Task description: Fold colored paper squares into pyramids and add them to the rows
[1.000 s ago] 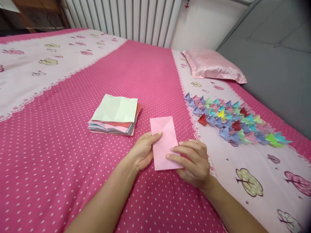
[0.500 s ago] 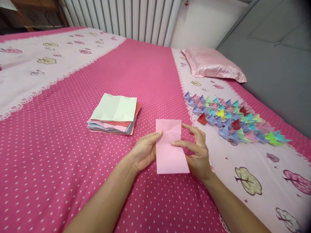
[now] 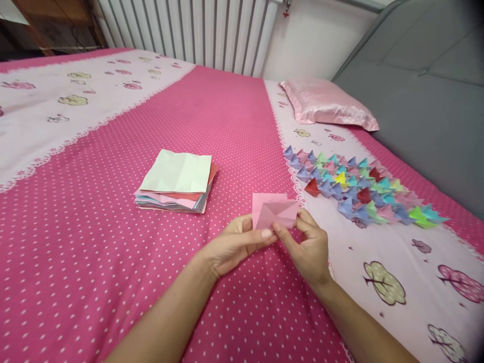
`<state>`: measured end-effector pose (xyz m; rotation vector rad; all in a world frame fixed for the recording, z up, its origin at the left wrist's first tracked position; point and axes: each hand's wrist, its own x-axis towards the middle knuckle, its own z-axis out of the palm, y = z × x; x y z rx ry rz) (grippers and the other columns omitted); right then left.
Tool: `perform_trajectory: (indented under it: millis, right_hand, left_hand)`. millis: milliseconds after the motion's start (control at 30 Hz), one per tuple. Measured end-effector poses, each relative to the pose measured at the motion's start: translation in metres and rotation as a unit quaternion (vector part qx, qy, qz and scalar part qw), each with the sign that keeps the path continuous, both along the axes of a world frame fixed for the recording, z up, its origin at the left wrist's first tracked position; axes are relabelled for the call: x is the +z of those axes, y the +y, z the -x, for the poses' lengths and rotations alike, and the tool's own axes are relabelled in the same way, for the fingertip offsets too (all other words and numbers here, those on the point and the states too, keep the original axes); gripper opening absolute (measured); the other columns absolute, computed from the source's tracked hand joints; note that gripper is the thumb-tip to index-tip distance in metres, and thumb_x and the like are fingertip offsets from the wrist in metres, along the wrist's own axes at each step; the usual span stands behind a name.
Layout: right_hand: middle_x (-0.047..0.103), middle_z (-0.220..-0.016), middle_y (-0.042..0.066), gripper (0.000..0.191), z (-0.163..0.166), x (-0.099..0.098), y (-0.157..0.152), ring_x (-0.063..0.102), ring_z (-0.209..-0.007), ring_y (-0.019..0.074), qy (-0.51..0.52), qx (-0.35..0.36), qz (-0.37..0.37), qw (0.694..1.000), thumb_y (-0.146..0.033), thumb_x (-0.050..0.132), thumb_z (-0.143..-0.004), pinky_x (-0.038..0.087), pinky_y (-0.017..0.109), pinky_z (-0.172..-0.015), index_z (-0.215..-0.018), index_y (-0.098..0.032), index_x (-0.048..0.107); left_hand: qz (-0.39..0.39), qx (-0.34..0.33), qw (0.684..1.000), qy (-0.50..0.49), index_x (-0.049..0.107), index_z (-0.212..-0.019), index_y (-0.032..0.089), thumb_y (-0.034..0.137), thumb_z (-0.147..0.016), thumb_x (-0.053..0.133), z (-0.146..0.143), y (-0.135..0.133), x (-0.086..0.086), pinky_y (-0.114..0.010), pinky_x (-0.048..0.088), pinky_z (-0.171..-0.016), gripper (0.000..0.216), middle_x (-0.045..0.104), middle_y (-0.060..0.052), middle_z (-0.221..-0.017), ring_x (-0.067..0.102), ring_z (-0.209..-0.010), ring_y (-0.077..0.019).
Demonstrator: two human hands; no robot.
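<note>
A pink sheet of paper (image 3: 274,212), partly folded with creases showing, is lifted a little above the bed. My left hand (image 3: 236,244) pinches its lower left edge. My right hand (image 3: 308,244) pinches its lower right edge, fingers curled round the paper. To the left lies a stack of coloured paper squares (image 3: 176,184) with a pale green sheet on top. On the right, several small folded paper shapes (image 3: 359,191) in many colours lie in rows on the pale strip of the bedspread.
The bed has a pink dotted spread (image 3: 113,227) with pale patterned strips at the sides. A pink satin pillow (image 3: 327,103) lies at the far right by the grey headboard (image 3: 423,106). A white radiator (image 3: 196,30) stands behind the bed.
The pink paper lay flat as a long rectangle under both hands; now it is lifted and folded shorter, with both hands pinching its lower edge.
</note>
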<state>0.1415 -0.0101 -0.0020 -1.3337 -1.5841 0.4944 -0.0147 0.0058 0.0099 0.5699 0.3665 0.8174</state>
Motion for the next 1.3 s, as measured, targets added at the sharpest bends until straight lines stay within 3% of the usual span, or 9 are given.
perform_trajectory:
  millis: [400, 533, 633, 700, 800, 900, 1067, 1167, 1300]
  right_hand:
    - [0.063, -0.089, 0.005, 0.012, 0.002, -0.001, -0.001, 0.059, -0.084, 0.0208, 0.005, -0.023, 0.047, 0.999, -0.03, 0.064, -0.073, 0.046, 0.037, -0.079, -0.078, -0.019, 0.06]
    - [0.059, -0.097, 0.005, 0.035, -0.001, 0.0, 0.002, 0.057, -0.088, 0.0199, 0.049, -0.059, 0.005, 0.997, -0.028, 0.07, -0.067, 0.046, 0.037, -0.081, -0.097, -0.02, 0.052]
    - [0.056, -0.113, 0.008, 0.053, -0.007, 0.008, 0.003, 0.053, -0.103, 0.0224, 0.021, -0.038, -0.016, 0.999, -0.027, 0.07, -0.067, 0.041, 0.042, -0.092, -0.115, -0.022, 0.049]
    - [0.059, -0.113, 0.007, 0.053, -0.012, 0.015, 0.003, 0.053, -0.106, 0.023, 0.0, 0.009, 0.023, 1.0, -0.029, 0.068, -0.069, 0.04, 0.044, -0.094, -0.119, -0.023, 0.051]
    - [0.067, -0.095, 0.005, 0.035, -0.016, 0.023, 0.001, 0.06, -0.089, 0.0206, 0.014, 0.076, 0.123, 0.989, -0.033, 0.064, -0.074, 0.048, 0.039, -0.082, -0.108, -0.023, 0.062]
    - [0.069, -0.08, 0.003, 0.019, -0.016, 0.024, 0.0, 0.062, -0.076, 0.0184, 0.03, 0.087, 0.166, 0.982, -0.035, 0.063, -0.074, 0.051, 0.034, -0.072, -0.085, -0.021, 0.069]
    - [0.068, -0.076, 0.002, 0.018, -0.015, 0.018, 0.003, 0.061, -0.071, 0.0167, 0.126, 0.022, 0.164, 0.978, -0.036, 0.067, -0.072, 0.049, 0.03, -0.067, -0.077, -0.019, 0.068]
    - [0.067, -0.077, 0.001, 0.019, -0.015, 0.013, 0.005, 0.059, -0.071, 0.0153, 0.188, -0.023, 0.14, 0.972, -0.035, 0.069, -0.07, 0.048, 0.028, -0.066, -0.079, -0.019, 0.067]
    - [0.065, -0.075, 0.001, 0.017, -0.011, 0.01, 0.006, 0.058, -0.07, 0.0141, 0.228, -0.035, 0.114, 0.966, -0.034, 0.069, -0.07, 0.047, 0.027, -0.066, -0.078, -0.02, 0.065]
  left_hand:
    - [-0.001, 0.042, 0.996, 0.076, 0.069, -0.088, 0.009, 0.022, -0.076, 0.064, -0.008, 0.0, -0.005, -0.034, 0.039, -0.097, 0.018, 0.069, -0.013, -0.097, 0.062, -0.096, -0.0197]
    - [-0.011, 0.055, 0.99, 0.127, 0.07, -0.083, 0.009, 0.023, -0.075, 0.065, -0.007, 0.0, -0.005, -0.03, 0.042, -0.09, 0.017, 0.07, -0.011, -0.086, 0.063, -0.085, -0.0166]
    - [-0.041, 0.014, 0.985, 0.168, 0.07, -0.08, 0.009, 0.024, -0.078, 0.062, -0.005, -0.001, -0.005, -0.027, 0.044, -0.082, 0.017, 0.069, -0.009, -0.078, 0.063, -0.076, -0.0149]
    - [-0.063, -0.043, 0.98, 0.185, 0.07, -0.077, 0.01, 0.024, -0.078, 0.06, -0.002, -0.001, -0.004, -0.025, 0.045, -0.075, 0.017, 0.068, -0.008, -0.073, 0.061, -0.07, -0.0138]
    - [-0.089, -0.12, 0.964, 0.222, 0.068, -0.068, 0.011, 0.021, -0.077, 0.059, 0.002, -0.002, -0.003, -0.021, 0.042, -0.062, 0.016, 0.064, -0.004, -0.064, 0.055, -0.059, -0.0108]
    - [-0.1, -0.152, 0.954, 0.239, 0.065, -0.065, 0.012, 0.02, -0.075, 0.058, 0.003, -0.003, -0.001, -0.02, 0.039, -0.057, 0.015, 0.06, -0.001, -0.06, 0.05, -0.055, -0.0099]
    - [-0.107, -0.072, 0.961, 0.243, 0.064, -0.066, 0.011, 0.029, -0.076, 0.062, 0.001, 0.001, -0.005, -0.019, 0.034, -0.053, 0.021, 0.057, 0.0, -0.059, 0.045, -0.052, -0.0075]
    - [-0.103, 0.004, 0.967, 0.234, 0.067, -0.07, 0.01, 0.033, -0.077, 0.061, -0.001, 0.004, -0.009, -0.021, 0.038, -0.06, 0.026, 0.061, -0.003, -0.063, 0.05, -0.057, -0.0088]
    - [-0.115, 0.045, 0.969, 0.215, 0.071, -0.08, 0.01, 0.034, -0.079, 0.059, -0.003, 0.005, -0.01, -0.025, 0.042, -0.068, 0.027, 0.067, -0.007, -0.069, 0.056, -0.064, -0.0127]
